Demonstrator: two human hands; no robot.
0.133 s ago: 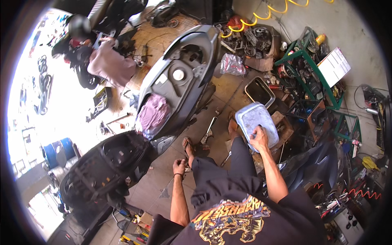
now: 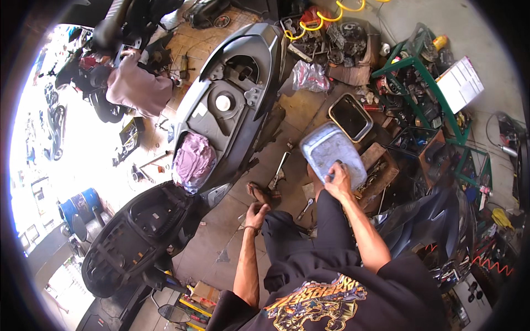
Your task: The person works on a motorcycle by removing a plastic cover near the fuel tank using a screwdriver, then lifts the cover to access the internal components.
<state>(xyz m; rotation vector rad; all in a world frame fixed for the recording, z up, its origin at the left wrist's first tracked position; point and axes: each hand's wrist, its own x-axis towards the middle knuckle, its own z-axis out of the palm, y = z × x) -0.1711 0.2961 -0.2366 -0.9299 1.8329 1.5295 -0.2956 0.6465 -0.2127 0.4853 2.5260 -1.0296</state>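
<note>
My right hand point(image 2: 338, 179) reaches forward into a dented metal tray point(image 2: 330, 148) that rests on a wooden box, its fingers closed around a small dark part. My left hand point(image 2: 255, 214) hangs low beside my knee, fingers curled, near my sandalled foot point(image 2: 259, 193); I cannot tell whether it holds anything. A wrench point(image 2: 305, 208) lies on the floor between my hands. A grey scooter point(image 2: 232, 105) with its seat off stands just ahead of me.
A second tray point(image 2: 350, 116) lies beyond the first. Green racks point(image 2: 436, 105) full of parts stand at right. A black scooter seat and body point(image 2: 132, 231) sit at lower left. Another person in a pink shirt point(image 2: 135, 85) crouches at upper left. Engine parts and a yellow coiled hose point(image 2: 326, 22) lie at the top.
</note>
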